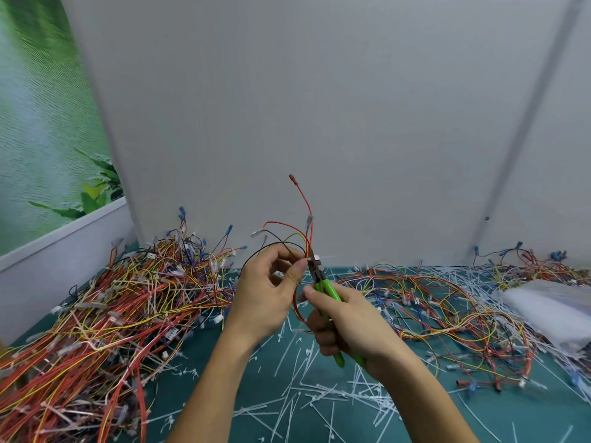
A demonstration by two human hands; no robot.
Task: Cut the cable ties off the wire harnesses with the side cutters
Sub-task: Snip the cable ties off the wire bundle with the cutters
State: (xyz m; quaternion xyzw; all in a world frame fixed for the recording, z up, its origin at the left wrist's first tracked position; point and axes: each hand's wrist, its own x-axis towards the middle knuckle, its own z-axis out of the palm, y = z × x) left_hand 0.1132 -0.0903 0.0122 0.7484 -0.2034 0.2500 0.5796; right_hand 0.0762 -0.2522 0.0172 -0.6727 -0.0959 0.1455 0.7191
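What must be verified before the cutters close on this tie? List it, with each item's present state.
1. Left hand grips the wire harness just beside the cut point: ok.
2. Right hand holds the side cutters by the green handles: ok.
3. Cutter tip is at the white cable tie on the bundle: ok.
4. Blades catch the tie alone, no wire: cannot tell, too small to see.
5. Left thumb is clear of the blades: not ok, it lies right beside the cutter head.
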